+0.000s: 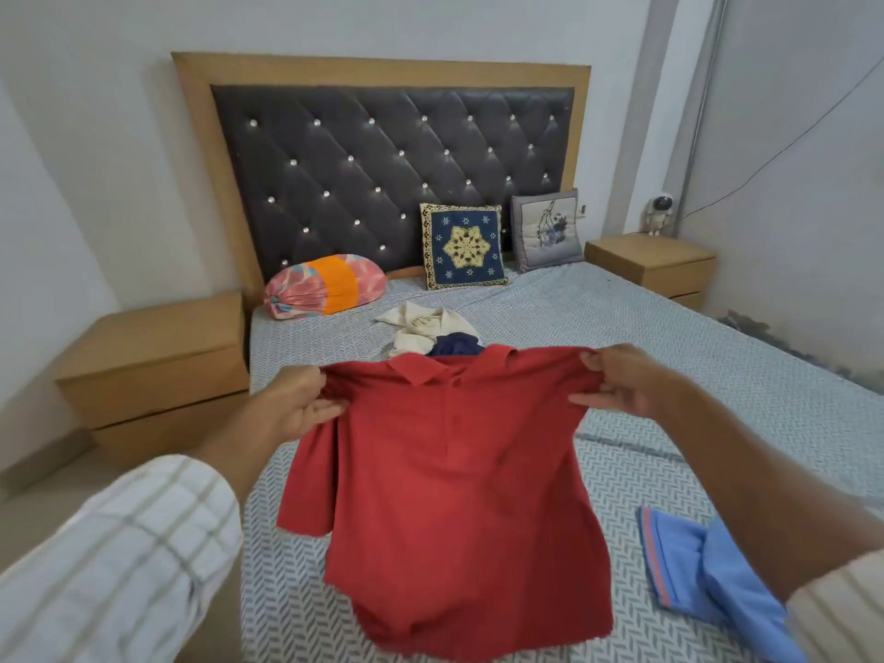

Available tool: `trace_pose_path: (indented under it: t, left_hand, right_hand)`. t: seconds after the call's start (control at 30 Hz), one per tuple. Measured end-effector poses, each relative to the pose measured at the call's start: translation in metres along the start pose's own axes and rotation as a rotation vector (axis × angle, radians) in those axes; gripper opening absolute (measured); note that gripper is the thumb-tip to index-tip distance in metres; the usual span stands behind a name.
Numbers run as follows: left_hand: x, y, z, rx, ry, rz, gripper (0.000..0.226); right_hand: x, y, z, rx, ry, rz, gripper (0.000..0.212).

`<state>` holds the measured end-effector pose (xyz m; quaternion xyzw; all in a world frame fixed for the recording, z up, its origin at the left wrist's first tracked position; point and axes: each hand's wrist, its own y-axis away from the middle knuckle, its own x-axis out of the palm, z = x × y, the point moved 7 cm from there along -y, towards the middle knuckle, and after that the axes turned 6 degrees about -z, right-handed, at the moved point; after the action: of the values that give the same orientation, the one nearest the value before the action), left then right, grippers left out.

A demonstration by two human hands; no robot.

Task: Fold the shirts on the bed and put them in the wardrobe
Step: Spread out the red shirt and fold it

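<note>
red polo shirt (pixel 459 480) held up over bed (pixel 669 337), left hand (pixel 299 406) grip and right hand (pixel 622 382) grip each pinching a shoulder, blue shirt (pixel 693 562) lying lower right

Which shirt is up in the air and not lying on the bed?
The red polo shirt, held up by its shoulders in both hands. The cream shirt, navy one and light blue one lie on the bed.
</note>
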<state>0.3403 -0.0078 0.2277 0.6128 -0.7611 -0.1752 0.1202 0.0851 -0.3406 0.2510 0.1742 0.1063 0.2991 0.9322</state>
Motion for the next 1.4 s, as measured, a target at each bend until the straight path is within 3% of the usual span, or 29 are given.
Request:
trace_pose_path:
  t: [0.17, 0.3, 0.4, 0.5, 0.63, 0.83, 1.0, 1.2, 1.3, 1.4]
  left_hand:
    - [0.043, 0.007, -0.134, 0.342, 0.294, 0.041, 0.038]
    - [0.04, 0.035, -0.242, 0.591, 0.395, -0.01, 0.03]
    - [0.029, 0.056, -0.279, 0.686, 0.404, -0.013, 0.027]
    - [0.021, 0.078, -0.278, 0.78, 0.309, -0.054, 0.03]
    - [-0.009, 0.085, -0.226, 0.852, 0.02, -0.178, 0.021]
    - [-0.046, 0.098, -0.086, 0.833, -0.508, -0.252, 0.01]
    - [-0.071, 0.095, 0.074, 0.658, -0.709, -0.094, 0.015]
    - [-0.094, 0.109, 0.274, 0.371, -1.005, 0.149, 0.032]
    - [-0.095, 0.127, 0.332, 0.23, -1.182, 0.306, 0.019]
    - [-0.088, 0.135, 0.343, 0.299, -1.409, 0.395, 0.031]
  right_hand:
    - [0.017, -0.011, 0.123, -0.3, -0.249, -0.084, 0.025]
    - [0.012, 0.018, 0.22, -0.526, -0.401, -0.134, 0.025]
    - [0.001, 0.041, 0.255, -0.63, -0.451, -0.153, 0.015]
    - [-0.01, 0.056, 0.256, -0.73, -0.309, -0.195, 0.016]
    - [-0.021, 0.057, 0.21, -0.777, -0.104, -0.215, 0.022]
    - [-0.043, 0.038, 0.059, -0.744, 0.434, -0.215, 0.018]
    - [-0.057, 0.054, -0.098, -0.692, 0.736, -0.133, 0.016]
    - [-0.073, 0.077, -0.261, -0.683, 1.091, 0.046, 0.028]
    - [-0.085, 0.08, -0.329, -0.713, 1.129, 0.112, 0.029]
    - [-0.098, 0.075, -0.377, -0.542, 1.289, 0.194, 0.042]
